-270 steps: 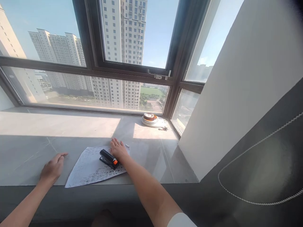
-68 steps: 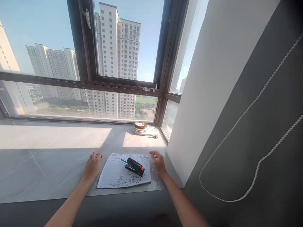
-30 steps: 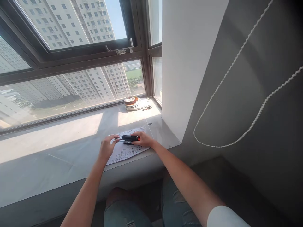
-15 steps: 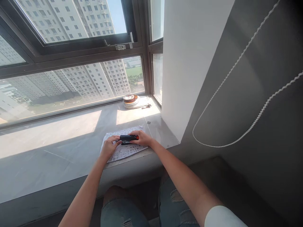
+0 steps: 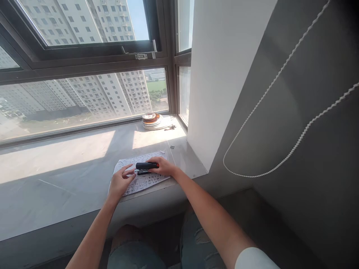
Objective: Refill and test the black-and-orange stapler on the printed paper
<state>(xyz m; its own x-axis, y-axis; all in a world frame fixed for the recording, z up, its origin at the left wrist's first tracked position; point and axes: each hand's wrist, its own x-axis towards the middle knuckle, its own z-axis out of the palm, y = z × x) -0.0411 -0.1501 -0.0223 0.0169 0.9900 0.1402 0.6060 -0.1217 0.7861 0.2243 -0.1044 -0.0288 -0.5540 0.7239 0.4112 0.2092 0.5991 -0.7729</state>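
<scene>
My right hand (image 5: 164,166) is closed around the back end of a black stapler (image 5: 147,165) with a red detail near its end. The stapler's top and base are spread apart, and a bit of bright metal shows at its left end. Beside that end is my left hand (image 5: 120,183), its fingers bent and apart; whether a fingertip touches the metal is too small to tell. Beneath both hands lies a sheet of paper (image 5: 147,182) covered in dark writing, on the grey windowsill (image 5: 70,190).
Several stacked round spools or discs (image 5: 151,120) stand in the sill's far corner, with a small dark cluster (image 5: 170,127) beside them. A small staple-like strip (image 5: 172,147) lies beyond the paper. A white bead chain (image 5: 246,176) hangs at right, past the wall pillar (image 5: 218,93).
My left hand has drawn back a little from the stapler's left end, and its fingers have spread. My right hand keeps its hold on the stapler. The whole view has shifted slightly.
</scene>
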